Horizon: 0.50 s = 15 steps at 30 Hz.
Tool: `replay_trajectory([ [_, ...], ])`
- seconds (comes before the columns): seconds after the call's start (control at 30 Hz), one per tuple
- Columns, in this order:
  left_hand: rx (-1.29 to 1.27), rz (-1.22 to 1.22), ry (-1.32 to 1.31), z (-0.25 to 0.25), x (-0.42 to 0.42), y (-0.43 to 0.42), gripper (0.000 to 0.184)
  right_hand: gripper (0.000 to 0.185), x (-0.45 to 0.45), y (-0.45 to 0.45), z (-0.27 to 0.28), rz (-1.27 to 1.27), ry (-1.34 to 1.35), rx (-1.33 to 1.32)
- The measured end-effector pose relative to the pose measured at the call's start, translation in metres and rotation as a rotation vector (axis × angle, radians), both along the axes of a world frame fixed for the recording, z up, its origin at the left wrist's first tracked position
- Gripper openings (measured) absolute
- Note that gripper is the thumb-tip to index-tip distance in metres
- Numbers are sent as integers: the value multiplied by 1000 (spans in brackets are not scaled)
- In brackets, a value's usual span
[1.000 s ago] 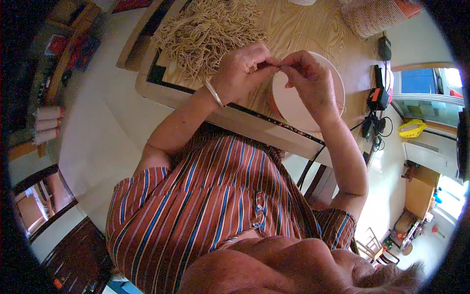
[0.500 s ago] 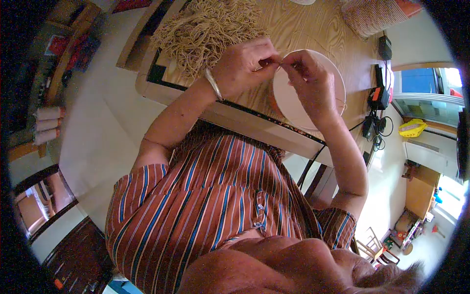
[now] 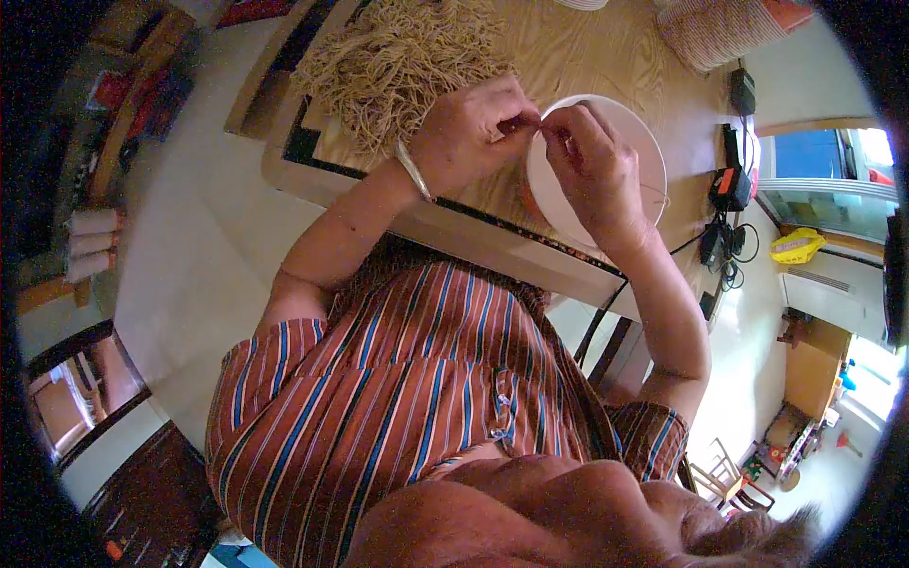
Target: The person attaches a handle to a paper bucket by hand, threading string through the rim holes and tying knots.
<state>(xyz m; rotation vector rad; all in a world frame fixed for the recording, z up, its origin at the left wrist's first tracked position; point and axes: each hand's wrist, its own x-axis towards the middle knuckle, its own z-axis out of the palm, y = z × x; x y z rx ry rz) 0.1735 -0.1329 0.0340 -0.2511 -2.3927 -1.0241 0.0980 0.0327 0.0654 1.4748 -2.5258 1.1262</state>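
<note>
My left hand (image 3: 478, 133), with a pale bangle at its wrist, is closed in a pinch beside a heap of tan string (image 3: 402, 62). My right hand (image 3: 597, 170) is pinched too, above a round white container (image 3: 639, 142) near the table edge. The fingertips of both hands meet at the container's left rim. What they hold is too small to make out. A thin strand (image 3: 655, 192) shows at the container's right side.
The wooden table (image 3: 615, 52) has a dark-trimmed front edge. A striped roll-like bundle (image 3: 724, 33) lies at its far right. Black adapters (image 3: 731, 185) and cables run along the right edge. Part of a white object (image 3: 582, 3) shows at the top.
The fingers of my right hand have curled and shifted slightly, and more of the container's inside shows. My left hand has tilted a little, its fingertips staying at the right hand's.
</note>
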Motion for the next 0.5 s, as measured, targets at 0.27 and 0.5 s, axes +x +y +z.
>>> replay_trajectory([
  [0.27,199,70,-53,-1,5,12,12,17,-16,0,0,-32,-748,49],
  [0.5,137,136,78,-15,4,16,13,15,-25,5,-7,76,-1051,-57],
])
